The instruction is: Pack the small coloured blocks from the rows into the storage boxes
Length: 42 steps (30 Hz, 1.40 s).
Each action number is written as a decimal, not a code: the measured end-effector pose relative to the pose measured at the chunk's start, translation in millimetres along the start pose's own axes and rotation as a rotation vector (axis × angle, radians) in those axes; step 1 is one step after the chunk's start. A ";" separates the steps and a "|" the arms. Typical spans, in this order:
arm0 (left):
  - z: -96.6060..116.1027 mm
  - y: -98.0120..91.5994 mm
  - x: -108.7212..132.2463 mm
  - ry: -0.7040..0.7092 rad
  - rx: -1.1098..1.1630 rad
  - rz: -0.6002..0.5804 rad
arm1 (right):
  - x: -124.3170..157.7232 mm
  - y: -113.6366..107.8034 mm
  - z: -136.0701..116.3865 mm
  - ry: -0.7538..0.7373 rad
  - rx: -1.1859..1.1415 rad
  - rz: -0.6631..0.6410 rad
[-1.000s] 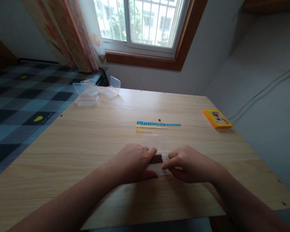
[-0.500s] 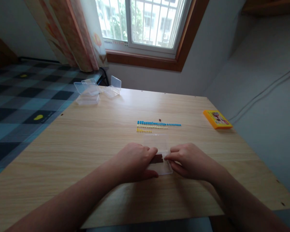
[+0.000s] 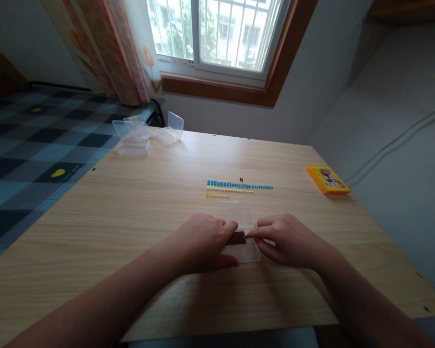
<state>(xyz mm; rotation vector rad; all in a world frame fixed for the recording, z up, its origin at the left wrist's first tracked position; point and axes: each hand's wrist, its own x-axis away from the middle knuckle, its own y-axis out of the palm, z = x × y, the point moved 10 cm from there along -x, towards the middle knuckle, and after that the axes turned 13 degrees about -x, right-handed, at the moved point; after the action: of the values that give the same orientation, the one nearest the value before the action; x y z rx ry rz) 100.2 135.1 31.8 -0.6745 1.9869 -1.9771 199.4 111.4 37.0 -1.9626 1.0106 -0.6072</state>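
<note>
A clear plastic box (image 3: 252, 254) lies open near the front of the wooden table, its lid folded back. Dark brown pieces (image 3: 237, 238) sit side by side over it. My left hand (image 3: 206, 244) holds them from the left, its index finger on top and its thumb lower, by the box's front edge. Close to the right end of the brown pieces are the fingertips of my right hand (image 3: 282, 240), bent together; anything between them is too small to make out. Beyond the box are rows of small blue pieces (image 3: 223, 183), cream pieces (image 3: 224, 190) and yellow pieces (image 3: 213, 195).
Two small dark pieces (image 3: 241, 180) lie behind the rows. Open clear boxes (image 3: 133, 146) stand at the table's back left. A yellow-orange box (image 3: 328, 180) lies near the right edge. A checkered bed (image 3: 39, 140) is on the left, a window (image 3: 228, 36) behind.
My right fingertips now meet the right end of the brown pieces, where a small gap showed before. The view has shifted slightly.
</note>
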 end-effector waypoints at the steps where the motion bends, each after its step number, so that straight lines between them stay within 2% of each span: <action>1: 0.1 0.0 -0.1 0.001 0.001 0.000 | 0.0 0.4 0.1 0.001 0.002 -0.003; 18: 0.9 -1.5 -0.3 -0.011 0.008 -0.034 | -0.6 3.5 1.8 0.000 0.012 -0.026; 22: 1.1 -3.7 0.5 0.000 0.005 -0.004 | -1.0 1.4 0.5 0.002 0.001 -0.026; 30: 30.4 -5.0 5.6 0.237 -0.047 0.090 | -1.9 -1.5 0.9 0.007 -0.014 -0.018; 42: 37.3 11.1 1.1 0.228 -0.109 0.074 | -4.3 -0.1 0.0 -0.006 0.042 -0.018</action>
<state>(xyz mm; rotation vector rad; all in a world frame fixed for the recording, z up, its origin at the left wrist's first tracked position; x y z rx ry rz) 116.0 101.8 19.4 -0.4066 2.2287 -1.9905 197.0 115.0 36.9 -1.9375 0.9702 -0.6268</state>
